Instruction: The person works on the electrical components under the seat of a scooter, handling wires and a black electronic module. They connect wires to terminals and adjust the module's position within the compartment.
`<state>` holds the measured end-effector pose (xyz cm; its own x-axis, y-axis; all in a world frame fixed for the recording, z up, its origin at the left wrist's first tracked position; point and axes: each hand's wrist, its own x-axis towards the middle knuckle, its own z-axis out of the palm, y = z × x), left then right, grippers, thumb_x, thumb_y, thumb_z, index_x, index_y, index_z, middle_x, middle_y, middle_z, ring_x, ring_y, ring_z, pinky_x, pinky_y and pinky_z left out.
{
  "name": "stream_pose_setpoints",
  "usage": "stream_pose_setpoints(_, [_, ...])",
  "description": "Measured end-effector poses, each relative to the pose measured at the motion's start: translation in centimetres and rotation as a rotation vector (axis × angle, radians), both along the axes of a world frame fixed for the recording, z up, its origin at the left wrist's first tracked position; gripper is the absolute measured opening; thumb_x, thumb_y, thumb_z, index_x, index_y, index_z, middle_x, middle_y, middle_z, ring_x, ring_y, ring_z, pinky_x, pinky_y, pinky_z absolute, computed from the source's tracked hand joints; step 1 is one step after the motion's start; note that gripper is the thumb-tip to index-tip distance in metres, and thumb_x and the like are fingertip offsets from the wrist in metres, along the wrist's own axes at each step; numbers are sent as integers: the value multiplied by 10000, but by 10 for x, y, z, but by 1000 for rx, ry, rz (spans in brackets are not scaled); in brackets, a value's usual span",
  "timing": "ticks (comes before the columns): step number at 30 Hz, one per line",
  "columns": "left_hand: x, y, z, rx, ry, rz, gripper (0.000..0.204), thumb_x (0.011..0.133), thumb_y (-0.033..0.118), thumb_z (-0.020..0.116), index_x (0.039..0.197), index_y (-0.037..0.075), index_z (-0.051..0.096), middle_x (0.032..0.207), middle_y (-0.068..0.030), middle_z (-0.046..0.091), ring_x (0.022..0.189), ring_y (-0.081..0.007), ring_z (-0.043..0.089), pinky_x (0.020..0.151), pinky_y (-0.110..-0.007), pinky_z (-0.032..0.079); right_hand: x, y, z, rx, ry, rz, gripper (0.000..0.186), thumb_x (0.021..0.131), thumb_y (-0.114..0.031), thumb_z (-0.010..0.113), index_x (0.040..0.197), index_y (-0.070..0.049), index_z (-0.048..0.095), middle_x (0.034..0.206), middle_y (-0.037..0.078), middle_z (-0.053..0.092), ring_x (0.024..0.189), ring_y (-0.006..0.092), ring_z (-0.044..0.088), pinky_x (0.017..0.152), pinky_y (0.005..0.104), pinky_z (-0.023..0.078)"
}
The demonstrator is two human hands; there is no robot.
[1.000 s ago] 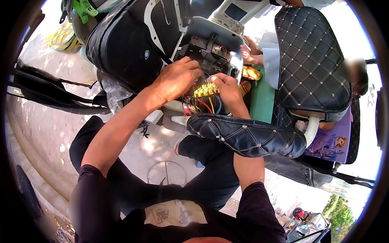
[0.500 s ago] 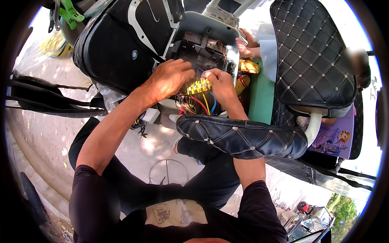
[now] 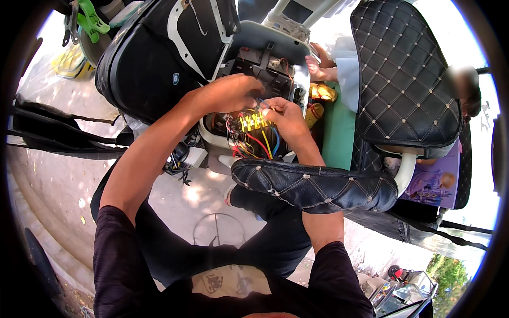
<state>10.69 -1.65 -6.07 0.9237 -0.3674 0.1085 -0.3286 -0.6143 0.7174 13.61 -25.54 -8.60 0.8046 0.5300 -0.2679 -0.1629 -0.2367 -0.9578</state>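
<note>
Inside an open compartment (image 3: 236,37) of a vehicle, my left hand (image 3: 236,95) is bent with closed fingers above the wiring; what they hold is hidden. Just to its right, my right hand (image 3: 283,119) pinches what looks like a thin wire. Below the fingers sits a row of yellow connectors (image 3: 253,122), with red, yellow and blue wires (image 3: 268,143) hanging from it. A black battery-like unit (image 3: 254,68) lies behind my hands. The quilted black padded bar (image 3: 313,184) crosses over my right forearm.
A raised black seat (image 3: 146,69) is at left, a quilted seat (image 3: 405,74) at right. Another person's bare feet (image 3: 318,69) rest by yellow sandals (image 3: 322,93) on a green footboard (image 3: 338,138). Green clips (image 3: 89,24) hang top left; a purple book (image 3: 440,177) is at right.
My left hand has shifted slightly right and its wrist is more raised, showing more wiring below it. My right hand has moved slightly left relative to the frame, still pinched beside the connectors.
</note>
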Motion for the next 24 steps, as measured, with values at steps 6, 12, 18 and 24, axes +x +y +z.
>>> stream_pose_setpoints(6, [15,-1,1,-29,359,-42,238,938,84,720,1144,-33,728,1017,-191,766,941,-323,739,887,-408,559,-5,-2,8,-68,72,0,229,980,-149,727,1099,47,719,959,83,746,830,133,684,739,297,546])
stream_pose_setpoints(12, [22,-2,-10,-105,277,-3,169,973,100,716,1084,-24,741,984,-169,767,950,-310,741,885,-411,557,-10,-2,28,-261,175,156,344,1039,-314,666,918,8,651,723,37,627,588,126,566,542,303,446])
stream_pose_setpoints(18, [26,-15,-30,-111,167,61,192,958,150,713,1068,-1,754,1003,-208,769,1002,-377,746,906,-456,562,-7,1,25,-228,201,241,287,1040,-276,663,915,-26,597,695,0,560,579,108,521,538,299,426])
stream_pose_setpoints(24, [7,-4,-18,-233,62,196,107,915,17,769,1018,-9,750,998,-85,629,897,-250,680,837,-374,557,-8,2,33,-193,212,290,234,1011,-220,676,897,-33,594,702,0,557,585,103,517,541,299,421])
